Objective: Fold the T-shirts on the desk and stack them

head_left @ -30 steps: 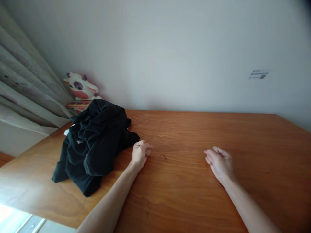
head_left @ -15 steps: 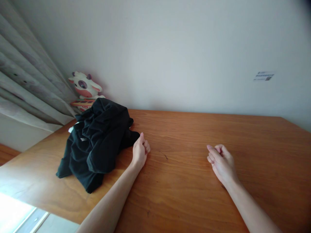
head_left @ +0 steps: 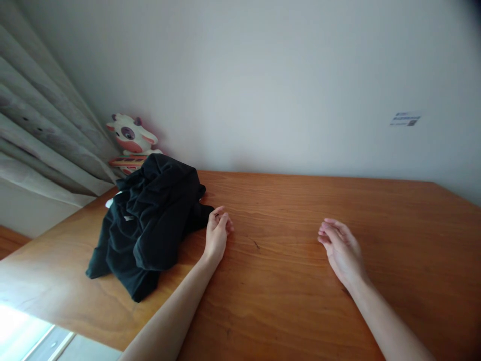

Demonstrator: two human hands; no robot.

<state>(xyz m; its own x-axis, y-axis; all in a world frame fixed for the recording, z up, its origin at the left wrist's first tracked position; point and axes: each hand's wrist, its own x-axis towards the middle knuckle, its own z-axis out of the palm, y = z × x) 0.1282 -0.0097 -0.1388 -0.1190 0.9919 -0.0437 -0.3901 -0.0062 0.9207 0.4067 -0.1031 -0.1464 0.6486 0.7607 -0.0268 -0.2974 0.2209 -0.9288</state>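
Over at the far left, a pale curtain (head_left: pixel 45 130) slanted down, and just right of it, upper left, sat a cow figure (head_left: pixel 133 135), its lower part hidden. In front of that, there it was: the black cloth (head_left: pixel 161 215), heaped and crumpled on the left of the tabletop (head_left: pixel 278 281), one dark end poking right. And right there at that end came the left hand (head_left: pixel 220 233), fingers loosely curled and parted, nothing visible in them; whether a fingertip touched the fabric, I couldn't tell. Bare wood across the middle, then the right hand (head_left: pixel 341 250), right of centre, well apart from the cloth, fingers slack and unclenched, nothing visible there either. Farther right, a small label (head_left: pixel 406 119) showed on the wall (head_left: pixel 281 85), too blurred to read. By my reading, this was a ready pause, no handling under way: a hold on that fabric would have called for the left hand to spread and turn left, the right to cross the middle.
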